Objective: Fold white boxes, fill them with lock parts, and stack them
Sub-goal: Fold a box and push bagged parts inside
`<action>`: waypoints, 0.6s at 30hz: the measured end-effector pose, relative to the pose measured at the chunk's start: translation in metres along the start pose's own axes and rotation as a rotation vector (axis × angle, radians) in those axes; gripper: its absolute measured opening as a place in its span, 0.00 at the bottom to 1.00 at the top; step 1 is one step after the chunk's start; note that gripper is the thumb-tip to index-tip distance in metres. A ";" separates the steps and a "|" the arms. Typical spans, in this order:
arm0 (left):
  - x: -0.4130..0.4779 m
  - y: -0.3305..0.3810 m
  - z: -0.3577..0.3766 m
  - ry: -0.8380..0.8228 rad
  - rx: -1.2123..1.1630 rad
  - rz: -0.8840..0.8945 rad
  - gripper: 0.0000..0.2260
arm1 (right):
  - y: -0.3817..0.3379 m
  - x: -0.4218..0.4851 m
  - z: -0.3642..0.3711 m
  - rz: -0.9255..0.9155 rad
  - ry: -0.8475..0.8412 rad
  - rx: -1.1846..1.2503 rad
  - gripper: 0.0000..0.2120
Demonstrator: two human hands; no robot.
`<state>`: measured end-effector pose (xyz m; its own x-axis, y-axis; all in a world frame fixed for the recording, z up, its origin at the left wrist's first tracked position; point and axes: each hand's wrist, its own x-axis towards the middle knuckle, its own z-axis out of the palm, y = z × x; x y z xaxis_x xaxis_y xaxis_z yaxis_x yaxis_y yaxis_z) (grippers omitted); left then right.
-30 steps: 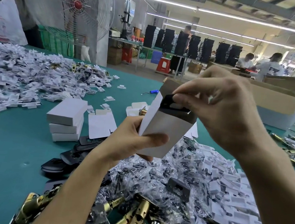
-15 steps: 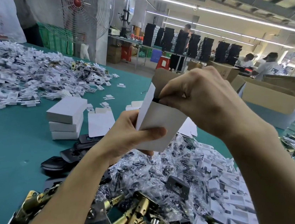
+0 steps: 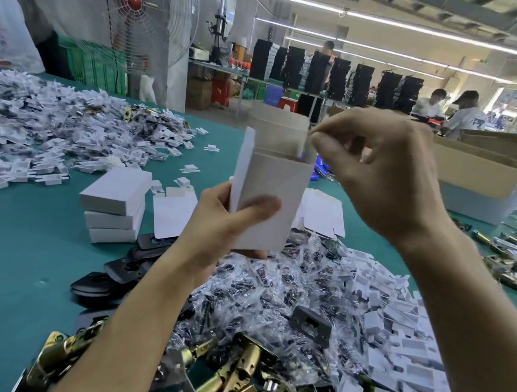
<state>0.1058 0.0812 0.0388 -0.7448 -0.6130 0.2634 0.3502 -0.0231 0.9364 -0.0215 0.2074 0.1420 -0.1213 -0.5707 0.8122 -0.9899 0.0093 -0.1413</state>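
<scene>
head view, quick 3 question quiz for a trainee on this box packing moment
1. True or false: the white box that the left hand holds is already closed at the top.
2. What does the right hand pinch? A: a side flap at the top of the box. B: a brass latch from the pile. C: a flat unfolded blank.
3. How many closed boxes are in the stack to the left of the held box?

Key: 1 false, the top flap stands up and the box is open. 2 A. 3 three.
</scene>
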 end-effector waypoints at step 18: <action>-0.001 0.007 0.009 0.262 -0.087 0.184 0.11 | -0.009 -0.109 0.105 0.296 -0.949 -0.097 0.27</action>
<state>0.1035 0.0889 0.0471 -0.4966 -0.7954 0.3473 0.5213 0.0466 0.8521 0.0081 0.1835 -0.0047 -0.2967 -0.9540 -0.0428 -0.9362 0.2994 -0.1839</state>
